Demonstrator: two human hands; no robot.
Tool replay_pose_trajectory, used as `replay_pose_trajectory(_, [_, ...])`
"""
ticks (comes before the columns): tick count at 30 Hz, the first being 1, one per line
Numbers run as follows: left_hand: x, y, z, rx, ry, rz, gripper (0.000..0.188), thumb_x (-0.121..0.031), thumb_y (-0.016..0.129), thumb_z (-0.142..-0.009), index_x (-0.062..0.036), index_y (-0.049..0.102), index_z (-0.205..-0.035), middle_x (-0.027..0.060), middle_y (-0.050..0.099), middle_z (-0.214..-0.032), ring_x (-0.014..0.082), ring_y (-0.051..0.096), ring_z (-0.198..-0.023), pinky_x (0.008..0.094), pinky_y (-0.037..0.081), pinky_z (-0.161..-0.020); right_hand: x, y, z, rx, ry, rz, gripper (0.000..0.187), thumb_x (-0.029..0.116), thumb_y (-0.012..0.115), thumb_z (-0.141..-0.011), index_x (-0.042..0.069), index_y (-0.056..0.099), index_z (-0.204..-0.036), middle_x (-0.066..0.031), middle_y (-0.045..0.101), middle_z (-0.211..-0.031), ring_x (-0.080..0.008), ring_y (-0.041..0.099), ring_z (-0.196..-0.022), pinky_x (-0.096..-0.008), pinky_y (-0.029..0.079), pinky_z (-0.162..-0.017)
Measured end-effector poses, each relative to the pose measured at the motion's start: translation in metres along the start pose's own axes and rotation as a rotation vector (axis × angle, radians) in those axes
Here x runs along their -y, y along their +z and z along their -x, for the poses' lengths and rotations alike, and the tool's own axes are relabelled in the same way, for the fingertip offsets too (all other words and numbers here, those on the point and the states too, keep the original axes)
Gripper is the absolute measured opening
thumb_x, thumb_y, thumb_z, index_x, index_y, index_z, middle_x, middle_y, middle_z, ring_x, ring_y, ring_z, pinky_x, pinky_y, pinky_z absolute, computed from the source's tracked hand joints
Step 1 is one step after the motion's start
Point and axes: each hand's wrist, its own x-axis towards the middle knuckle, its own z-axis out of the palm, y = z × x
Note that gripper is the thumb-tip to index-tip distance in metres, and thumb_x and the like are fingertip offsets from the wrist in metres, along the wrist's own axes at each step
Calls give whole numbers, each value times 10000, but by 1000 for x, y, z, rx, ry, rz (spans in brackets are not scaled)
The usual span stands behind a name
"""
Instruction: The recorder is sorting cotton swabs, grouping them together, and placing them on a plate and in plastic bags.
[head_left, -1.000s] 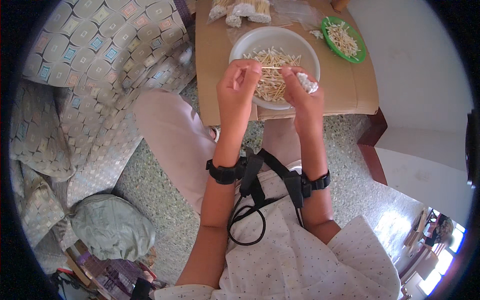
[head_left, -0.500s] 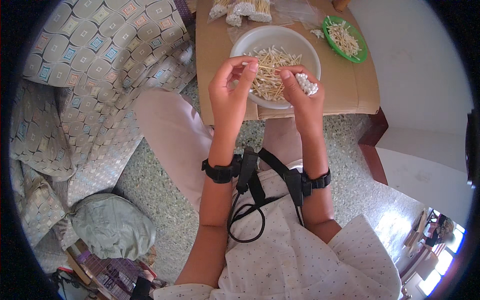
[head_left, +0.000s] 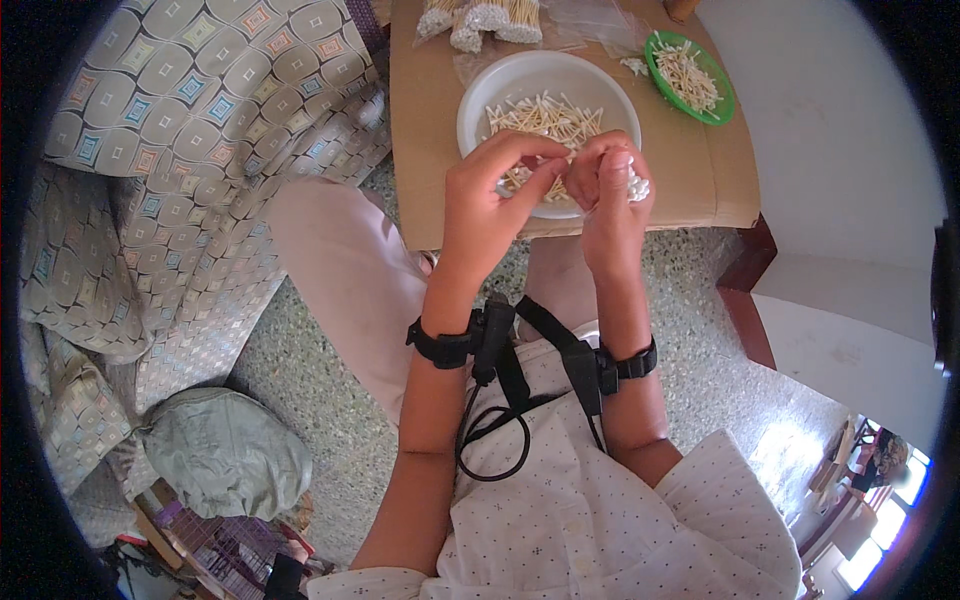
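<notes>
My right hand (head_left: 613, 205) is closed around a bundle of cotton swabs (head_left: 638, 188), whose white tips show beside the thumb. Close against it, my left hand (head_left: 490, 205) has thumb and forefinger drawn together at the right hand's curled fingers. Whatever lies between those left fingertips is too small or hidden to make out. Both hands hover over the near part of a white bowl (head_left: 628, 98). Inside it lies a loose heap of cotton swabs (head_left: 545, 118), pointing every way and partly covered by my hands.
A brown cardboard sheet (head_left: 700, 185) lies under the bowl. At its far right stands a green bowl (head_left: 730, 105) of loose swabs. Clear bags of swabs (head_left: 490, 22) lie at the far edge. Patterned cloth (head_left: 210, 200) hangs at left; a white wall (head_left: 820, 130) rises at right.
My left hand has moved right to meet the right hand; the swab seen in its fingertips no longer shows. The right hand has turned, and its thumb now points up beside the bundle.
</notes>
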Motion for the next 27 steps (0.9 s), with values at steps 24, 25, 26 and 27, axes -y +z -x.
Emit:
replay_pose_trajectory(24, [32,-4,1,131,42,-374,189,-48,663,-778,-68,693,-963,100,662,-922,265,621,-931,360,474,-798,0,-21,-12,-337,122,-405,383,479,422,-969,142,400,-787,42,288,-639,-92,292,-566,-288,366,-597])
replay_pose_trajectory(25, [36,-1,0,155,152,-451,192,-68,659,-777,-82,695,-965,94,661,-908,273,608,-950,382,455,-820,0,-20,-11,-342,149,-377,368,473,429,-971,148,418,-798,52,267,-618,-77,263,-542,-271,345,-566])
replay_pose_trajectory(26, [38,2,1,154,150,-450,192,-68,659,-777,-82,695,-965,94,661,-908,273,608,-950,382,455,-820,0,-20,-11,-342,151,-375,368,473,429,-971,148,418,-798,52,267,-618,-77,263,-542,-271,345,-566])
replay_pose_trajectory(27, [39,5,2,194,115,-542,191,-97,658,-776,-98,696,-963,84,659,-914,268,600,-947,387,434,-832,1,-20,-11,-346,169,-392,369,482,430,-968,148,433,-811,58,246,-598,-72,239,-522,-259,312,-538])
